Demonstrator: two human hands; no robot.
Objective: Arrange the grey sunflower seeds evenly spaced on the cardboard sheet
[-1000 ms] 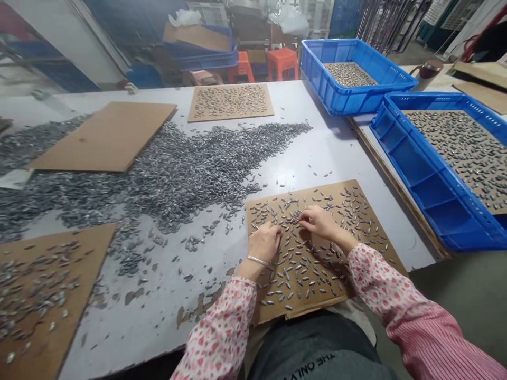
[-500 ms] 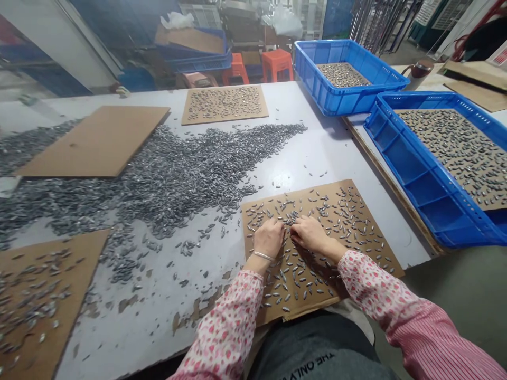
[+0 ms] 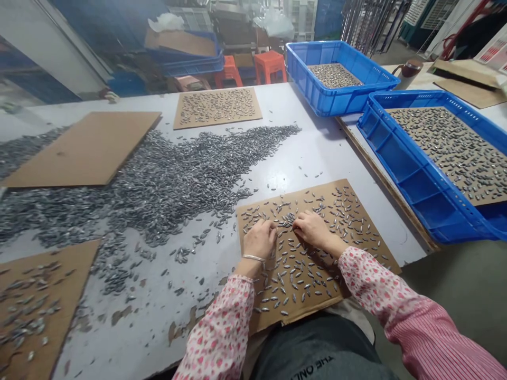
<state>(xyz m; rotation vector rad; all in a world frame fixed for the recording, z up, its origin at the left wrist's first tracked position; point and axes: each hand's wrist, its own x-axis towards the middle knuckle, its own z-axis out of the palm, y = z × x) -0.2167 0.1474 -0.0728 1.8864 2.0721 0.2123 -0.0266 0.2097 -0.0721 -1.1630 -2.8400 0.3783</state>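
Note:
A brown cardboard sheet [image 3: 269, 319] lies in front of me, strewn with small grey spindle-shaped metal pieces [image 3: 304, 274]. A tight clump of these pieces [image 3: 287, 219] sits between my hands, near the sheet's upper middle. My left hand [image 3: 259, 244], with a bangle at the wrist, is left of the clump, its fingers curled together low over the cardboard. To the clump's right, my right hand [image 3: 315, 230] has its fingertips pinched at the edge of the clump. Whatever either hand's fingers hold is hidden.
A big heap of loose metal pieces [image 3: 178, 182] spreads across the white table [image 3: 138, 338]. A plain cardboard sheet [image 3: 87, 145] lies on it; other piece-covered sheets lie at far side [image 3: 217, 107] and lower left [image 3: 35, 295]. Two blue crates [image 3: 336, 100] stand right, holding loaded sheets.
My left hand has drawn slightly left and away from the clump, widening the gap between the hands. My right hand stays close to the clump. The view has shifted a little.

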